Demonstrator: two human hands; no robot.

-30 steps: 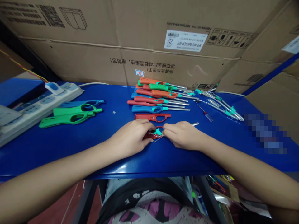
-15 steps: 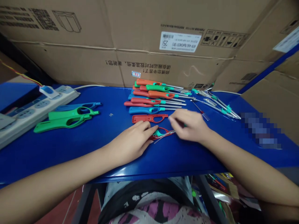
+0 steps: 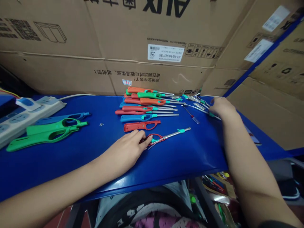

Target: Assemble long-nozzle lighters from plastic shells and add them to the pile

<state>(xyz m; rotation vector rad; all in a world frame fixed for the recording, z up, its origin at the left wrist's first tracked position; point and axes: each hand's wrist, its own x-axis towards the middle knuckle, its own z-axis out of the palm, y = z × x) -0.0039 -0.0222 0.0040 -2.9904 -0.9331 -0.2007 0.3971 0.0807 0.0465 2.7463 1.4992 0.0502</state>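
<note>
The front edge of the blue tabletop runs just below the left hand, with a band of blue surface between that edge and the red shell half — room at its near side, and more to its right, up to the right forearm. A large carton stands along the back and bounds that side. The left fingers are closed on the shell's handle end; a metal tube with a teal collar extends from it to the right. The right hand is over the far-right pile of metal tubes, its fingers bent down; whether they grip one I cannot tell. Just behind the held shell lies a second red half, then a stack of lighters filling the way to the carton. Counted: one screwdriver, two green shells, one blue shell, one power strip at left and at least eight stacked lighters — the piled tubes overlap too much to count.
</note>
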